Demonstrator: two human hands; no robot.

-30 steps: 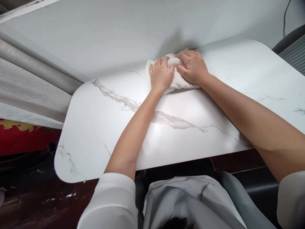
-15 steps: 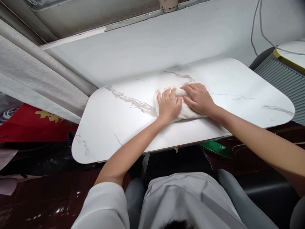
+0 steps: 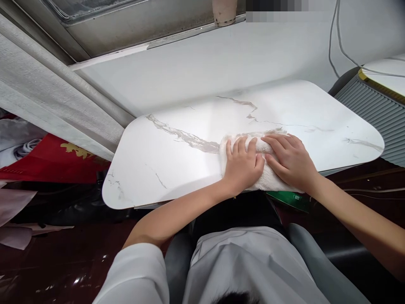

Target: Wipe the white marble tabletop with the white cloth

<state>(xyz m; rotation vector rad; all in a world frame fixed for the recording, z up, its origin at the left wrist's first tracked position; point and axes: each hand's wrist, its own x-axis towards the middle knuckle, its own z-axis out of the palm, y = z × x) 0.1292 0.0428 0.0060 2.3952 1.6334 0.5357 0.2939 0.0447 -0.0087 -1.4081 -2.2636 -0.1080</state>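
Note:
A thick, fluffy white towel (image 3: 268, 179), folded into a pad, lies on the white marble-patterned tabletop (image 3: 186, 169) at its front edge. My left hand (image 3: 242, 166) presses on the towel's left part, its fingers apart and bent over the fold. On the right part, my right hand (image 3: 292, 159) grips the fabric with its thumb toward the left hand. The two thumbs nearly meet in the middle. Part of the towel is hidden under both palms.
A wall and a window ledge with a cup (image 3: 224, 12) run behind the table. To the left hangs a pale curtain (image 3: 63, 84) beside a red bag (image 3: 60, 162). A grey ribbed unit (image 3: 373, 109) and cables (image 3: 340, 42) are at the right. Something green (image 3: 289, 200) sits below the front edge.
Both hands have drawn the towel toward me and a little to the right, from the middle of the tabletop to its front edge. The camera view has shifted slightly.

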